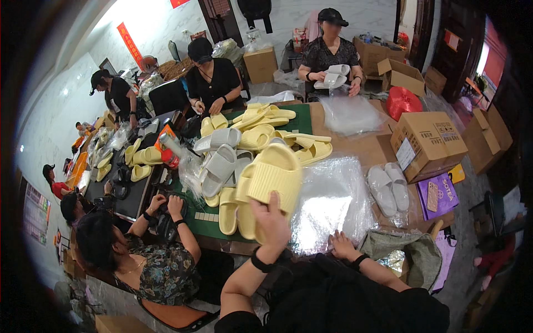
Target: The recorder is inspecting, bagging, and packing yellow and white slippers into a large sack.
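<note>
My left hand grips a pair of ribbed yellow slippers, held up at the table's near edge; its fingertips are partly hidden by them. To the right, my right hand lies with fingers apart at the near edge of a stack of clear plastic bags. Beyond my left hand is a heap of yellow slippers, with several grey slippers on its left side. A pair of grey slippers in clear wrap lies right of the bags.
A closed carton, a purple bag with a phone and a woven sack stand to the right. A red bundle is at the far right. Co-workers sit at left and across; one across holds grey slippers.
</note>
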Available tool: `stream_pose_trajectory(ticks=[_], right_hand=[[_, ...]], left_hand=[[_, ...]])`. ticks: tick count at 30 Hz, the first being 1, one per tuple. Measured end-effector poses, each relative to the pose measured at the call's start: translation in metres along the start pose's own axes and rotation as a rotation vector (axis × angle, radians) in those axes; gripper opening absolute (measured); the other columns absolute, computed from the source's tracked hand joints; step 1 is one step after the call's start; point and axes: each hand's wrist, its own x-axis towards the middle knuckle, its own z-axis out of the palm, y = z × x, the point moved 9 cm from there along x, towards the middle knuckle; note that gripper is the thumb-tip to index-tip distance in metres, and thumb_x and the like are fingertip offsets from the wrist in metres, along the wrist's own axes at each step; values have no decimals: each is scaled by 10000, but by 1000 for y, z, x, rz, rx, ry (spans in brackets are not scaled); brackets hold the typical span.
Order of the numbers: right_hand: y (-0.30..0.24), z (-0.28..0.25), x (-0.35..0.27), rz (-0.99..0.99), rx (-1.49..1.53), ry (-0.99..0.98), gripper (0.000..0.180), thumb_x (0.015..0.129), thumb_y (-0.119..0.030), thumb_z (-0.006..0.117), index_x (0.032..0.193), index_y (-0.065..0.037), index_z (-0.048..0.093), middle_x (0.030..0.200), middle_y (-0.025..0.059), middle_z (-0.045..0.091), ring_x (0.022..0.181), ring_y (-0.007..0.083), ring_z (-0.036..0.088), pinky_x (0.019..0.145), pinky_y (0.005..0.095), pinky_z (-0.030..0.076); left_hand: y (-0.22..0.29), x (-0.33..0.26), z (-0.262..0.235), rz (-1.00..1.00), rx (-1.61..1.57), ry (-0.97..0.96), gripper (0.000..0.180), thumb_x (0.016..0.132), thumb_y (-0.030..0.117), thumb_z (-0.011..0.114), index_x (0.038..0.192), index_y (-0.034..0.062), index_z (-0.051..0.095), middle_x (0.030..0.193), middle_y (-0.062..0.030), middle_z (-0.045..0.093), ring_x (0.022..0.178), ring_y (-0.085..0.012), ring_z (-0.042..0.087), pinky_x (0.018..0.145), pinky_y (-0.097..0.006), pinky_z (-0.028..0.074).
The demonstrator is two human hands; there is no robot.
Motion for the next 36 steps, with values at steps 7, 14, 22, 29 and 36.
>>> stream_pose_trajectory(ticks=[7, 14, 22, 29, 36], right_hand=[[-2, 2, 0, -32, 66, -12, 728, 759, -321, 558, 1370, -125, 214, 1435, 188, 133, 1306, 393, 166, 1009, 517, 253], [11, 15, 2, -82, 81, -55, 711, 741, -300, 558, 1358, -110, 260, 1404, 197, 234, 1300, 390, 191, 1050, 446, 223], [-7, 12, 7, -246, 62, -11, 588, 740, -318, 613, 1251, -96, 425, 1272, 182, 427, 1190, 299, 388, 957, 440, 343], [14, 14, -2, -128, -51, -37, 618, 766, -346, 587, 1291, -107, 365, 1216, 150, 481, 1120, 303, 443, 917, 416, 374], [-2, -13, -3, -80, 46, -25, 670, 716, -318, 625, 1292, -107, 356, 1228, 177, 466, 1139, 351, 418, 934, 441, 357]], left_hand=[[-124, -17, 49, -332, 307, -368, 427, 888, 166, 502, 1207, -12, 281, 1001, -130, 522, 901, -191, 520, 783, -287, 418], [-119, -100, 129, -619, 298, -989, 401, 916, 270, 455, 1252, 54, 417, 1163, -72, 520, 1032, -139, 494, 871, -251, 380], [158, -145, 219, -223, -769, -1400, 396, 857, 268, 473, 1089, -50, 519, 1053, -137, 538, 954, -252, 492, 828, -350, 369], [166, -161, 214, -50, -899, -1257, 380, 861, 318, 458, 931, -41, 561, 921, -140, 560, 811, -243, 508, 781, -337, 368], [165, -156, 192, -40, -788, -1166, 381, 862, 335, 455, 940, -26, 551, 937, -141, 550, 823, -235, 508, 772, -326, 378]])
